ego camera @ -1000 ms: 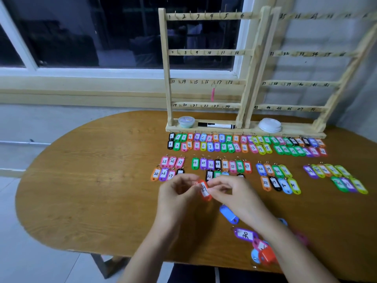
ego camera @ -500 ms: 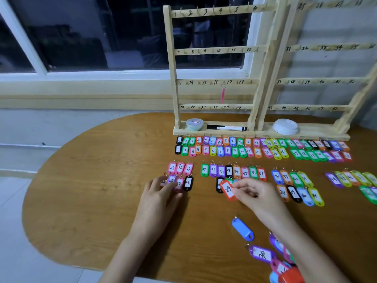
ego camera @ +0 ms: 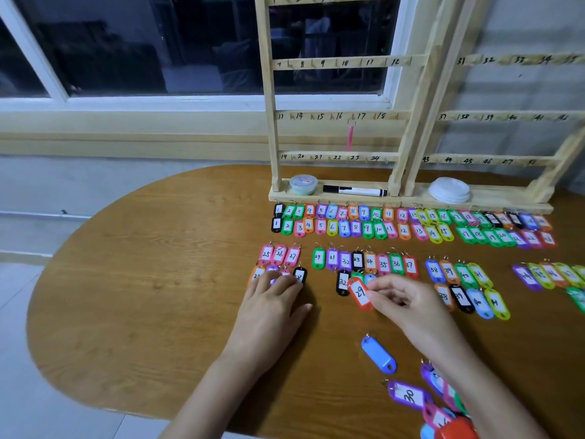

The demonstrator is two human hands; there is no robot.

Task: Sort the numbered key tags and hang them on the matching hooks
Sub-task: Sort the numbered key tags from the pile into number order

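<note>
Past the unsorted pile (ego camera: 443,407), the right hand (ego camera: 408,308) has its grip pinched on the red tag 29 (ego camera: 361,294) low over the tabletop (ego camera: 158,280), while the left hand (ego camera: 272,305) lies flat, grip apart, on the 25–28 tags (ego camera: 280,255); sorting is the step in hand, so the red tag likely wants laying under the green 29 (ego camera: 318,258).

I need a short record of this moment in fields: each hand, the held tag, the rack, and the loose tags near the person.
left hand: flat, fingers resting on tags in the row under 25 to 27
right hand: pinches red tag 29
rack: one pink tag hangs at hook 17
near the person: blue tag, number not visible; purple tag 30
</note>
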